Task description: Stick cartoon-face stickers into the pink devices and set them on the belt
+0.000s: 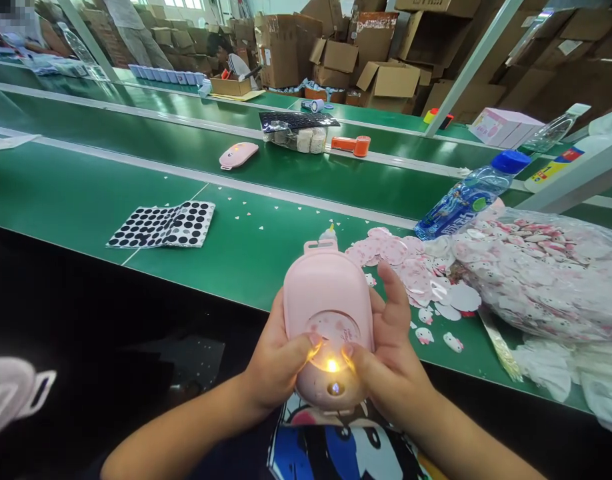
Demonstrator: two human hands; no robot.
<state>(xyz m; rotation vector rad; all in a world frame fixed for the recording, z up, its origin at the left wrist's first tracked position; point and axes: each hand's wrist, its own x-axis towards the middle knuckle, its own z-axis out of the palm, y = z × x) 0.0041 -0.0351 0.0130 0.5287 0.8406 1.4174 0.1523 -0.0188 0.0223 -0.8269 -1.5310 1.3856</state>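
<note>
A pink rounded plastic device with a loop at its top is held upright between both hands over the table's near edge. A yellow light glows near its lower end, above a small dark oval window. My left hand grips the left side, its thumb on a round recess in the front. On the opposite side my right hand wraps the edge; its thumb presses the recess and its index finger sticks up. A pink patterned disc lies in the recess. Beside the device are similar round patterned stickers and small cat-face pieces.
A clear bag of cat-face pieces fills the right, with a blue-capped bottle leaning behind it. A sheet of black dots lies left. Another pink device and an orange gadget sit farther back. Cardboard boxes are stacked behind.
</note>
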